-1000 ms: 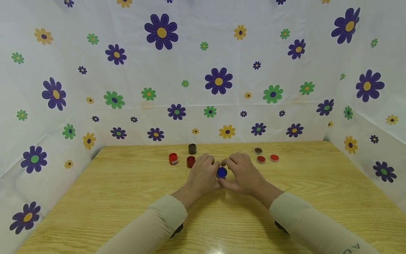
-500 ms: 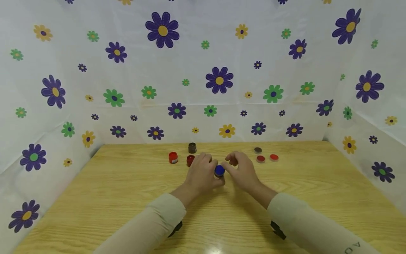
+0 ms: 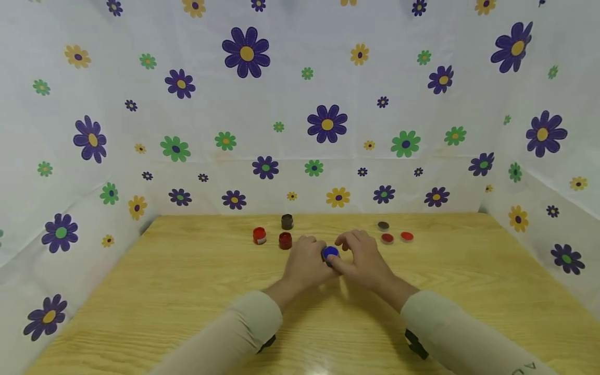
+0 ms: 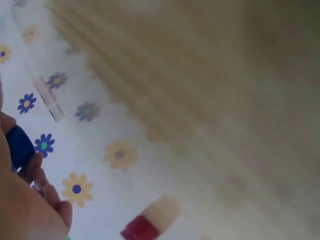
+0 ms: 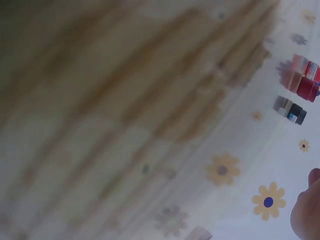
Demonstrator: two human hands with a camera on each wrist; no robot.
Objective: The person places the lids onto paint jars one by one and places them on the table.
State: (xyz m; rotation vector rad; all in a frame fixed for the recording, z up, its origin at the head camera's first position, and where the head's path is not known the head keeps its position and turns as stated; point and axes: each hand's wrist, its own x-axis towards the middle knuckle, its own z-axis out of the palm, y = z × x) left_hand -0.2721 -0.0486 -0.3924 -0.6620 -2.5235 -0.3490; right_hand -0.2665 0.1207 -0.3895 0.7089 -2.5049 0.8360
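Near the middle of the table in the head view, a small jar with blue paint colour (image 3: 330, 253) sits between both hands. My left hand (image 3: 304, 263) grips it from the left side, fingers wrapped around its body. From the right comes my right hand (image 3: 367, 259), its thumb on the blue top and its other fingers curled just beyond the far rim. In the left wrist view, the blue jar (image 4: 20, 146) shows at the left edge among the left hand's fingers (image 4: 42, 185). Part of the right hand (image 5: 307, 210) appears at the right wrist view's edge.
Beyond the left hand stand a red jar (image 3: 259, 236), a dark red jar (image 3: 285, 240) and a dark brown jar (image 3: 287, 222). To the back right lie a brown lid (image 3: 383, 226), a dark red lid (image 3: 386, 238) and a red lid (image 3: 407, 237). Flowered cloth surrounds the wooden table (image 3: 211, 271).
The right hand drew back slightly from the blue jar half a second ago, then came back, its thumb now on the blue top. The left hand keeps its grip.
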